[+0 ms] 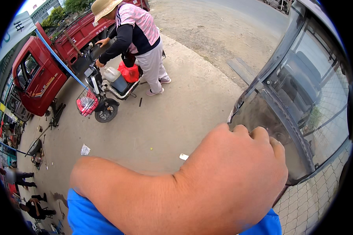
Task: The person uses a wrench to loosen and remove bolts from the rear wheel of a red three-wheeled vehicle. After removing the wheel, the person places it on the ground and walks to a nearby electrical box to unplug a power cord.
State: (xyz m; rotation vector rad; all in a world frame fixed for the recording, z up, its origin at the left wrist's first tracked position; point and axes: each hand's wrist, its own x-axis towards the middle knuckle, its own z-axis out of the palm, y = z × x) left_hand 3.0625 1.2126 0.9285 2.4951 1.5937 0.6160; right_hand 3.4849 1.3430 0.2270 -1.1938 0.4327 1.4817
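Observation:
My left arm (133, 192) reaches across from the left, bare below a blue sleeve (88, 215). At its end my left hand (239, 164) is very close, back of the hand upward and fingers curled. The fingertips are hidden below the knuckles, so what they grip, if anything, does not show. Just past the knuckles stands a vehicle's glazed panel with a worn dark frame (284, 113). The hand overlaps the panel's lower left part; whether it touches the panel I cannot tell. My right hand does not show.
Ahead, a person in a straw hat (145, 43) holds the handlebars of an electric scooter (102, 94). It carries a plastic jug (111, 73) and red bag (129, 72). A red truck (41, 84) stands at the left. Other people (35, 207) are at far left.

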